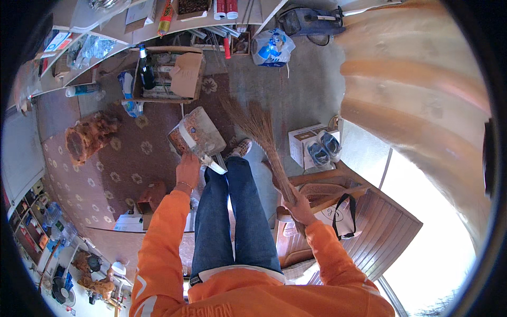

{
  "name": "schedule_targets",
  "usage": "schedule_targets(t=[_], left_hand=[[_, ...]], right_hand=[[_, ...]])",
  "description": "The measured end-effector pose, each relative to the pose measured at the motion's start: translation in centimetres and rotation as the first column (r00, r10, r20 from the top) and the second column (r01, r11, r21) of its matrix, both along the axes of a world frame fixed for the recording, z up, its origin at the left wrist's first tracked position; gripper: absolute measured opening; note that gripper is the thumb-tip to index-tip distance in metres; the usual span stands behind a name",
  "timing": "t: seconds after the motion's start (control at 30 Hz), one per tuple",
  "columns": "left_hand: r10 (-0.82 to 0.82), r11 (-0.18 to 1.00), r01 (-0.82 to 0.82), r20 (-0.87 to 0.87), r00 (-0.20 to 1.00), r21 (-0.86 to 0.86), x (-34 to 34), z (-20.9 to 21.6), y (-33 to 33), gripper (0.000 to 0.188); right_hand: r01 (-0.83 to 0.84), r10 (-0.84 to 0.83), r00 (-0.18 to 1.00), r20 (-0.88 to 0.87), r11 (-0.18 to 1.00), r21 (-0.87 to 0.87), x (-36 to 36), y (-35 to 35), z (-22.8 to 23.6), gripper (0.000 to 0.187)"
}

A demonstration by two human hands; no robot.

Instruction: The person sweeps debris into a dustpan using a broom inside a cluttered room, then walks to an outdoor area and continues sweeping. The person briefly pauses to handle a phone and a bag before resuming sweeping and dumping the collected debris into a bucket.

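Note:
My right hand [301,207] is closed round the lower, bound end of a twig broom [272,145]. The broom slants up and left, its bristles fanned out over the floor beyond my feet. With my left hand [188,170] I grip a worn dustpan [210,131] with a white strip across it. The pan lies in front of my left leg, left of the bristles, with a gap between the two. Brownish patches show on the pan; whether they are dirt or rust I cannot tell. My fingers on the pan are partly hidden.
A cardboard box [188,74] with a dark bottle [146,68] stands ahead. Left lies a wooden stump [88,136]. Right are shoes [323,148] on a white box and a wooden chair [385,222] bearing a bag [342,217]. A plastic bag [272,48] sits farther off.

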State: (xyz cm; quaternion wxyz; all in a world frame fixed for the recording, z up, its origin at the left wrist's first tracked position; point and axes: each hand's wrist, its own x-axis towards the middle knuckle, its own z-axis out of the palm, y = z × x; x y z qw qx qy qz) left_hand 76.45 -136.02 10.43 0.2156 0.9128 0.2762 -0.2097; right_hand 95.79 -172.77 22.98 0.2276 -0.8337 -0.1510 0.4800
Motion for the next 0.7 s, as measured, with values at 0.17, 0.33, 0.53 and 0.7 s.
schedule_targets(t=[0.17,0.33,0.53,0.7], left_hand=[[-0.074,0.997,0.074,-0.013,0.997,0.026,0.9,-2.7,0.2,0.023],[-0.164,0.975,0.150,0.076,0.983,0.165,4.1,-3.7,-0.4,0.017],[-0.097,0.994,0.099,-0.045,0.994,0.046,6.7,-5.0,-1.9,0.017],[-0.187,0.969,0.173,0.071,0.980,0.176,5.6,-6.5,-3.0,0.020]], right_hand=[[0.233,-0.237,0.972,-0.002,0.956,0.179,-1.8,-2.8,2.9,0.067],[0.556,-0.545,0.830,-0.117,0.823,0.115,-1.8,-0.1,0.3,0.065],[0.583,-0.603,0.691,-0.399,0.791,-0.185,-7.9,4.7,-0.6,0.065],[0.714,-0.725,0.278,-0.630,0.595,-0.370,-5.8,6.2,8.7,0.061]])
